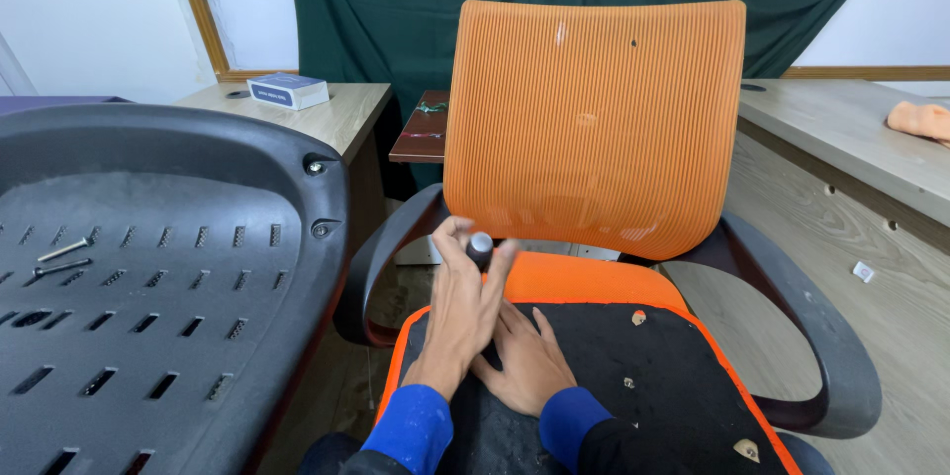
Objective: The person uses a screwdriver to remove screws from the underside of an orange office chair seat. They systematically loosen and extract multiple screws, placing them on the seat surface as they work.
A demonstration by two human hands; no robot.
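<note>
- At the rear edge of the seat, just below the orange mesh backrest [594, 119]: a dark tool handle [480, 249] stands roughly upright, its rounded grey end toward the camera; the tip is hidden.
- Left hand [463, 312] — fingers curled and pressed together around the handle, thumb side up; the handle sits at the top of the fist.
- Right hand [524, 356] — just below and beside the gripping fist, lying flat with fingers spread on the black seat pad [633, 386]; it holds nothing and touches the left wrist area.
- Both forearms wear blue sleeves [416, 426], entering from the bottom edge.
- Around the grip: the seat pad has an orange border and a few small pale chips on its surface, to the right of the hands.
- Either side of the grip: black curved armrests [821, 336], the left one passing close beside the fist.
- Well left of the grip — a black plastic shell [178, 267] with rows of slots, lying dish-side up; two metal bolts [61, 257] rest on it.
- Beyond the shell: a wooden desk with a small blue-and-white box [287, 91].
- Behind the backrest: a dark green cloth [396, 0] hung on the wall.
- Far right of the grip: a wooden bench top [851, 129].
</note>
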